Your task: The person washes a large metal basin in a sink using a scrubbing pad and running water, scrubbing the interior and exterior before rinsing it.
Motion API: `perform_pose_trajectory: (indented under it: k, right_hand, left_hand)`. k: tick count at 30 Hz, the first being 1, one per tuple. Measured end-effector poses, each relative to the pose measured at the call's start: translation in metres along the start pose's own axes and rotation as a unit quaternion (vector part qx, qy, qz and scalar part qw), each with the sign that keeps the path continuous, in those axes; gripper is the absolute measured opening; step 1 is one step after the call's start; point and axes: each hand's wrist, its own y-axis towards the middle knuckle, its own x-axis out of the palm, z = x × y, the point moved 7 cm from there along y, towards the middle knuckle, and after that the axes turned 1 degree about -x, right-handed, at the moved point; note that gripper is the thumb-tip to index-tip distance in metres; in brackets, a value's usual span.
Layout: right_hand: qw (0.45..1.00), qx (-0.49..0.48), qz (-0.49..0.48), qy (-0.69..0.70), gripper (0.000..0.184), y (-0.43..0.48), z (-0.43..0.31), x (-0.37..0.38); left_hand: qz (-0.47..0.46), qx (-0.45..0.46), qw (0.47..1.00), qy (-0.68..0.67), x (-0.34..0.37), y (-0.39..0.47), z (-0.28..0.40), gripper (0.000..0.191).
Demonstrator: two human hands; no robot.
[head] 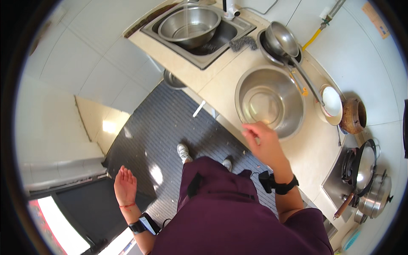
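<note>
My right hand [260, 140] is at the near rim of a large stainless steel basin [291, 119] on the counter, its fingers bent; whether it touches the rim I cannot tell. A little liquid seems to lie in that basin. My left hand [125, 185] hangs low over the floor at the left, palm up, fingers apart from any object. Farther off, a second steel basin [204, 35] sits in the sink [202, 62], under the faucet [230, 12]. Beside the sink lies a grey scrubbing cloth or steel wool [243, 43].
Steel bowls with a ladle [282, 38] stand against the wall, near white bowls [331, 102] and a brown pot [353, 116]. A wok [365, 169] and a lidded steel pot [376, 196] are by the stove at the right. The counter edge [229, 124] runs diagonally before me.
</note>
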Motion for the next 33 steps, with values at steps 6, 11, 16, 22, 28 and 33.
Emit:
perform_pose_trajectory:
  k: [6,11,16,22,28,33]
  right_hand:
    - [0.997,0.065,-0.022,-0.037,0.03,0.048,0.0,0.06]
    - [0.978,0.081,0.003,-0.194,0.036,0.104,-0.011,0.096]
    - [0.978,0.1,0.019,-0.184,0.036,0.166,-0.031,0.136]
    - [0.975,0.121,-0.025,-0.186,0.043,0.224,-0.008,0.162]
    - [0.955,0.177,0.041,-0.233,0.053,0.3,0.083,0.128]
    - [0.906,0.294,0.11,-0.285,0.066,0.343,0.151,0.104]
  left_hand:
    - [0.011,-0.035,0.999,-0.017,0.023,0.096,0.044,0.018]
    - [-0.042,-0.046,0.998,0.014,0.046,0.19,0.109,0.018]
    - [-0.065,-0.078,0.994,0.029,0.077,0.26,0.156,0.019]
    - [-0.065,-0.129,0.987,0.065,0.115,0.319,0.154,0.018]
    - [-0.062,-0.119,0.989,0.057,0.161,0.346,0.157,0.021]
    - [-0.003,-0.09,0.995,0.043,0.163,0.361,0.182,0.019]
